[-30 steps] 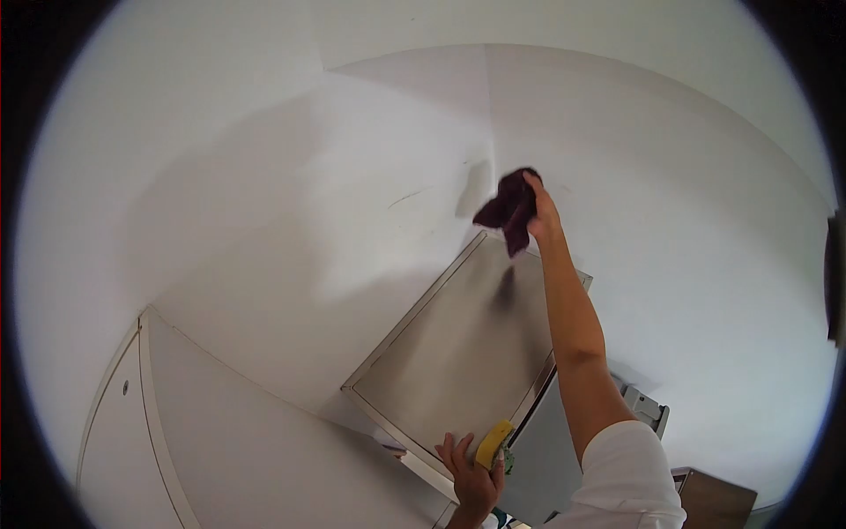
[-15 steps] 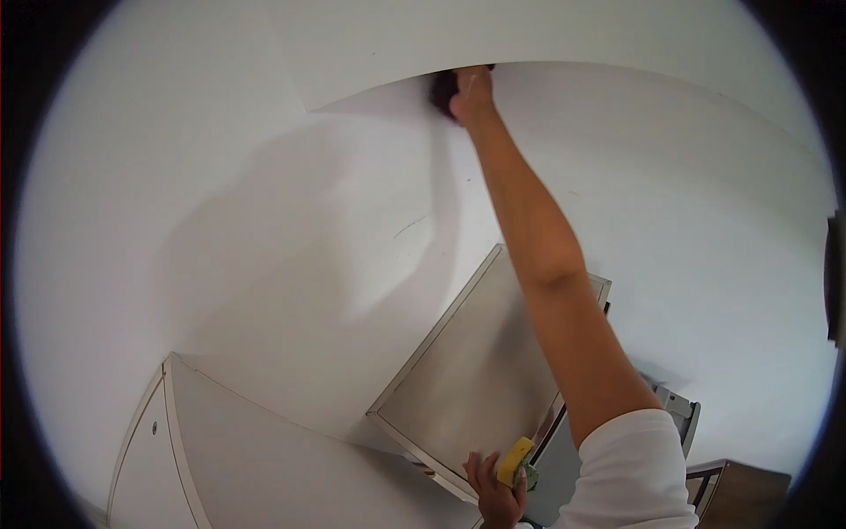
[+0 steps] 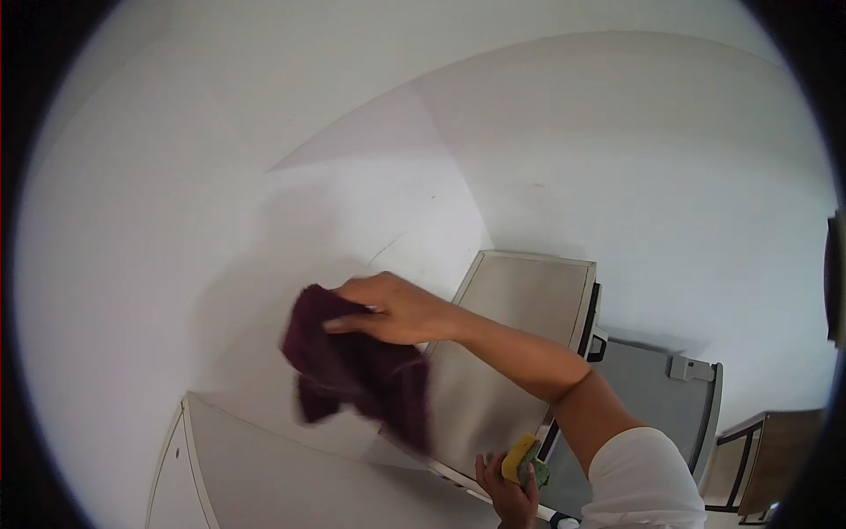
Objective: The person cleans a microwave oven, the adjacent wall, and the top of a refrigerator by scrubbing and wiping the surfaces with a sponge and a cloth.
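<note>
My right hand (image 3: 397, 309) reaches leftward across the view, its fingers and thumb closed on a dark maroon cloth (image 3: 352, 361). The cloth hangs loosely below the hand in front of the white wall, its lower edge blurred. My left hand (image 3: 509, 494) is low in the middle, fingers wrapped round a yellow and green sponge (image 3: 522, 458). Both the sponge and that hand are in front of the lower edge of a pale, flat-topped cabinet (image 3: 520, 300) with a metal-looking rim.
White walls (image 3: 546, 141) meet in a corner, with a thin dark scratch on one of them. A white surface with a door-like panel (image 3: 176, 467) lies at the lower left. At the right are a grey panel with a latch (image 3: 643, 388) and a brown piece of furniture (image 3: 784, 458).
My right hand has come down and left from the high overhang, bringing the maroon cloth into full view. My left hand keeps the sponge, and the view has shifted slightly.
</note>
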Motion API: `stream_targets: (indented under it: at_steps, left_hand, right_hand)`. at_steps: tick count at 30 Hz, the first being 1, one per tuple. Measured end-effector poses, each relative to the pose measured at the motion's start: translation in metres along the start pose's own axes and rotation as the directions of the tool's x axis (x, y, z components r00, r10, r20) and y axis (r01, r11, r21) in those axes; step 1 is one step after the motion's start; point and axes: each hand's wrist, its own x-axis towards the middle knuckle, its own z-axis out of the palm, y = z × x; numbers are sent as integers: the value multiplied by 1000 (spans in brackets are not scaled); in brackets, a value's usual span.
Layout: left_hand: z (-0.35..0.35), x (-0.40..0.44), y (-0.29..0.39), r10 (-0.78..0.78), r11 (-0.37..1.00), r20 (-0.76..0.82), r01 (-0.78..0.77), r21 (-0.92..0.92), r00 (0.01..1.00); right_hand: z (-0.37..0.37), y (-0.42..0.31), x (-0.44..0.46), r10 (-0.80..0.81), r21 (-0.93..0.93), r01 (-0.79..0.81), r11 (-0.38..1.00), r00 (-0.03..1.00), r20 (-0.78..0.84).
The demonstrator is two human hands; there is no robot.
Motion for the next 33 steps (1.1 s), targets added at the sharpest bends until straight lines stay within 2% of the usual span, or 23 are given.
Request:
stream_targets:
  at_steps: [1,2,3,4,5,7,9,11,12,13,14,15,16,17,18,20,21,25,26,27,29,30,33]
  left_hand:
    - [0,0,0,7,1000,-16,-8,-16,1000]
    - [0,0,0,12,999,-30,-13,-33,999]
    - [0,0,0,20,999,-22,-21,-35,1000]
    - [0,1,-1,26,999,-10,-26,-30,1000]
    - [0,0,-1,32,999,2,-32,-24,999]
    - [0,-1,0,37,999,14,-36,-17,999]
    - [0,0,-3,48,999,17,-48,-6,999]
    - [4,-2,-2,49,999,-17,-49,-10,999]
    - [4,-3,-1,54,999,-14,-54,-7,998]
    - [5,-3,2,81,996,-82,-77,45,993]
    - [5,-3,3,110,990,-149,-95,99,983]
    - [9,-3,-6,113,990,-151,-98,103,982]
    - [17,-6,-28,194,981,-127,-189,51,973]
    - [27,-10,-54,279,960,-109,-281,-4,954]
    - [43,-22,-92,284,959,-106,-285,2,953]
    - [66,-48,-159,13,977,49,-2,-215,999]
    - [72,-54,-157,-26,969,41,36,-243,999]
    - [46,-32,-80,-11,986,-57,1,-169,998]
    - [40,-25,-63,-11,989,-77,0,-151,997]
    - [35,-20,-49,-14,991,-94,1,-133,996]
    - [27,-13,-26,-16,996,-135,4,-93,991]
    - [24,-8,-17,-20,997,-169,6,-83,985]
    - [19,1,-11,-24,997,-227,6,-79,973]
  right_hand:
    - [-5,13,-7,0,-6,0,1000,1000,-11]
    - [-10,28,-12,-108,-45,100,994,957,-269]
    - [-15,44,-19,-214,-109,184,977,838,-502]
    - [-27,45,-22,194,420,64,905,817,-542]
    - [-45,46,-22,552,833,-1,553,750,-365]
    - [-82,90,-26,542,970,213,120,804,-244]
    - [-112,106,-12,462,922,331,203,798,-388]
    - [-137,109,14,428,788,421,449,673,-603]
    - [-152,116,32,416,760,474,446,642,-644]
    - [-170,129,52,403,729,523,441,610,-682]
    - [-193,150,75,303,710,555,434,652,-695]
    - [-214,169,97,198,691,586,423,685,-701]
    - [-228,176,119,194,690,589,420,685,-703]
    - [-241,180,139,285,758,551,348,708,-646]
    - [-246,182,151,373,816,513,266,726,-578]
    - [-244,174,157,362,804,543,244,718,-595]
    - [-244,163,156,349,793,565,228,713,-609]
    - [-243,126,156,293,736,657,163,681,-672]
    - [-260,149,172,385,718,692,79,643,-662]
    - [-268,168,176,340,694,720,-19,657,-672]
    - [-244,100,117,400,651,736,188,548,-735]
    - [-248,100,102,404,647,740,183,544,-736]
    - [-256,90,44,252,467,858,212,414,-875]
